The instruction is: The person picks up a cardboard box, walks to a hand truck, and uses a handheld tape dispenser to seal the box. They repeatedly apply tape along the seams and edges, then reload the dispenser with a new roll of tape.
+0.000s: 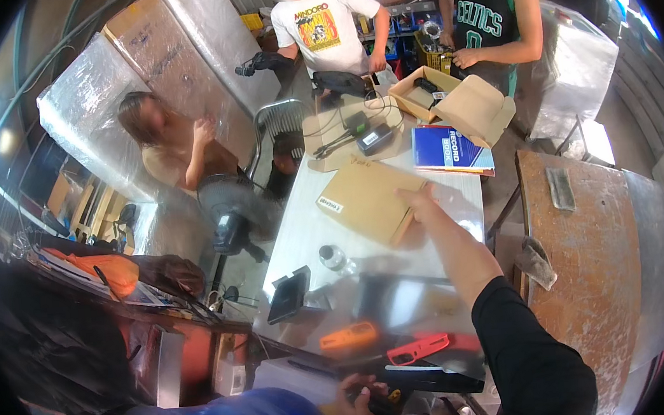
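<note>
Your right hand [423, 203], in the middle of the frame, appears closed on the right edge of a flat brown carton [370, 197], fingertips over its top, while what looks to be your left hand [354, 410], at bottom centre, curls around a small dark object [374, 401] too shadowed to identify. The carton lies shut on the white table [297, 234], so any work on its contents seems undone; whether it is being set down or picked up, you cannot tell here. Just above it, a power adapter [374, 138] rests on spread cardboard, and a blue book [440, 148] sits near the upper right corner. A clear bottle [337, 260] stands close below, making that side the tightest. White tabletop runs left of the carton toward the table's edge, beyond which a fan [227, 216] stands; the right edge, beneath your forearm, drops to a gap before the worn wooden table [584, 234] at right of frame
</note>
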The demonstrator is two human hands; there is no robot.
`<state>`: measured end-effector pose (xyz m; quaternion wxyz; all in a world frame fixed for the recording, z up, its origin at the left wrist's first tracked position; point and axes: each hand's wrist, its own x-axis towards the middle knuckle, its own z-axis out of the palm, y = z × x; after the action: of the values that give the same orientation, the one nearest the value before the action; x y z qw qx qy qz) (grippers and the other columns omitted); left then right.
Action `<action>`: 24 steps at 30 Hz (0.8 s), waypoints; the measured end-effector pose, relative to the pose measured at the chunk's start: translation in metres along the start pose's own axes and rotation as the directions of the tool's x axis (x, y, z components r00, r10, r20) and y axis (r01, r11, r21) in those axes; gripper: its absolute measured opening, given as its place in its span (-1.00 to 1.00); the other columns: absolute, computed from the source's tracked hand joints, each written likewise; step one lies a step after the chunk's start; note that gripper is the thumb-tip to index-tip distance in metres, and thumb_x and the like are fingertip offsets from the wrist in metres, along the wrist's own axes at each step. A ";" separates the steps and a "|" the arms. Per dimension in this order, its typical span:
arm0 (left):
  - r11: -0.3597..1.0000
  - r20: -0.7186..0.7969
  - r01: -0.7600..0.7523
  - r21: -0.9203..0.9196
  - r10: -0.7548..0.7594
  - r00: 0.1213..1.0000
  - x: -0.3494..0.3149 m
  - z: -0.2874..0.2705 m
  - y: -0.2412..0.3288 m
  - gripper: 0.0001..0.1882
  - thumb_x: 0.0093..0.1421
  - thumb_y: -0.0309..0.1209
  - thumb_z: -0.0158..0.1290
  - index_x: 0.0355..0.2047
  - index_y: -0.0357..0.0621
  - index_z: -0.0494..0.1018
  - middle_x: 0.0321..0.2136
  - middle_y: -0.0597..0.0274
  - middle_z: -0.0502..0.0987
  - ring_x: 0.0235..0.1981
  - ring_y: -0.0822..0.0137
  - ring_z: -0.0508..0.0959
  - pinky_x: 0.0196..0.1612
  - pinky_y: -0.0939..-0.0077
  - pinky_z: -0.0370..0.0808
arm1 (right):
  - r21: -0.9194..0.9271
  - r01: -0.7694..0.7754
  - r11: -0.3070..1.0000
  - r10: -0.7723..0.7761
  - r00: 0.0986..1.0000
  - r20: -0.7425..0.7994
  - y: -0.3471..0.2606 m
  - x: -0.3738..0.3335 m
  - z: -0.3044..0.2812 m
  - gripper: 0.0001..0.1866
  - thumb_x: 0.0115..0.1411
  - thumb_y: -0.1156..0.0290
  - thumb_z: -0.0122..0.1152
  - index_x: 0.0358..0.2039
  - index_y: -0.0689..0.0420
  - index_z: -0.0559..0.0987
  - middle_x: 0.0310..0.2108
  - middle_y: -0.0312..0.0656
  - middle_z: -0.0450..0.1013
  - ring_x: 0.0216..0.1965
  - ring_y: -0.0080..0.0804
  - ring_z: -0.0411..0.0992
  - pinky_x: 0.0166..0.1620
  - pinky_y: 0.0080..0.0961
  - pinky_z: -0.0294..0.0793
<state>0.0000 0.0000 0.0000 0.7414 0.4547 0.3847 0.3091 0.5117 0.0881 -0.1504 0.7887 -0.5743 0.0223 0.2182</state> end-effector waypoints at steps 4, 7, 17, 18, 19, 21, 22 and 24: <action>0.992 -0.015 0.036 -0.119 -0.038 0.999 0.004 0.003 -0.004 -0.58 0.31 -0.45 0.10 0.17 -0.12 0.36 -0.11 0.08 0.58 -0.27 0.31 0.59 -0.22 0.44 0.59 | -0.105 0.046 0.993 -0.057 0.993 -0.107 -0.015 -0.005 0.022 0.06 -0.04 0.55 0.61 0.31 0.19 0.02 0.16 0.12 0.33 0.15 -0.04 0.45 0.06 -0.11 0.64; 0.991 -0.021 0.036 -0.129 -0.039 0.999 -0.005 0.003 0.002 -0.61 0.30 -0.50 0.06 0.14 -0.14 0.37 -0.12 0.07 0.57 -0.27 0.31 0.59 -0.25 0.45 0.59 | -0.215 -0.015 0.977 -0.045 0.961 -0.273 -0.031 -0.026 0.032 0.07 -0.04 0.57 0.61 0.31 0.19 0.00 0.16 0.10 0.32 0.14 -0.06 0.45 0.07 -0.15 0.63; 0.985 0.289 0.167 -0.053 -0.145 0.946 -0.034 -0.002 0.010 -0.63 0.28 -0.43 0.04 0.10 -0.19 0.47 -0.21 -0.05 0.63 -0.12 0.20 0.60 0.01 0.30 0.55 | 0.073 -0.004 0.997 0.012 0.993 -0.116 -0.197 -0.122 -0.061 -0.19 0.07 0.21 0.59 0.25 0.14 0.36 0.08 -0.03 0.47 0.04 -0.06 0.53 -0.03 -0.14 0.65; 0.986 0.355 0.151 -0.067 -0.118 0.927 -0.034 0.002 0.009 -0.67 0.25 -0.43 0.09 0.02 -0.21 0.46 -0.18 -0.05 0.63 -0.06 0.14 0.60 0.09 0.20 0.51 | 0.053 -0.050 0.997 0.054 0.995 -0.078 -0.218 -0.141 -0.082 -0.26 0.13 0.09 0.53 0.23 0.06 0.39 0.08 -0.08 0.48 0.07 -0.11 0.52 0.00 -0.13 0.62; 0.986 0.419 0.143 -0.083 -0.095 0.903 -0.035 0.008 0.007 -0.70 0.23 -0.43 0.13 -0.05 -0.23 0.46 -0.16 -0.06 0.63 0.00 0.08 0.59 0.17 0.11 0.46 | 0.087 -0.034 0.996 0.039 0.998 -0.052 -0.234 -0.161 -0.104 -0.26 0.14 0.05 0.51 0.22 0.06 0.39 0.08 -0.09 0.48 0.07 -0.14 0.52 0.01 -0.13 0.61; 0.987 0.515 0.152 -0.040 -0.110 0.850 -0.049 0.019 0.005 -0.73 0.22 -0.42 0.19 -0.14 -0.27 0.43 -0.16 -0.08 0.61 0.03 -0.01 0.61 0.20 0.02 0.47 | 0.153 -0.016 0.988 0.016 1.000 0.004 -0.248 -0.209 -0.156 -0.28 0.16 -0.02 0.48 0.22 0.04 0.41 0.10 -0.13 0.47 0.09 -0.19 0.51 0.03 -0.13 0.58; 0.988 0.552 0.153 0.008 -0.131 0.823 -0.055 0.028 0.002 -0.73 0.23 -0.41 0.19 -0.15 -0.29 0.42 -0.18 -0.09 0.60 -0.01 -0.04 0.63 0.15 0.04 0.52 | 0.185 0.001 0.983 0.012 0.998 -0.067 -0.251 -0.231 -0.178 -0.32 0.23 0.02 0.42 0.24 0.08 0.41 0.10 -0.17 0.49 0.09 -0.25 0.50 0.07 -0.19 0.54; 0.986 0.619 0.071 0.152 -0.150 0.771 -0.071 0.048 -0.003 -0.74 0.30 -0.40 0.15 -0.12 -0.34 0.42 -0.13 -0.14 0.58 -0.05 -0.04 0.66 0.04 0.08 0.60 | 0.192 0.128 0.973 -0.122 0.992 -0.044 -0.256 -0.283 -0.224 -0.31 0.29 0.05 0.37 0.30 0.10 0.37 0.13 -0.16 0.48 0.09 -0.25 0.52 0.10 -0.18 0.57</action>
<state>0.0047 -0.0791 0.0318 0.8154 0.5519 0.1593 0.0720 0.3991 -0.2693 0.0836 0.8528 -0.4980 0.0200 0.1557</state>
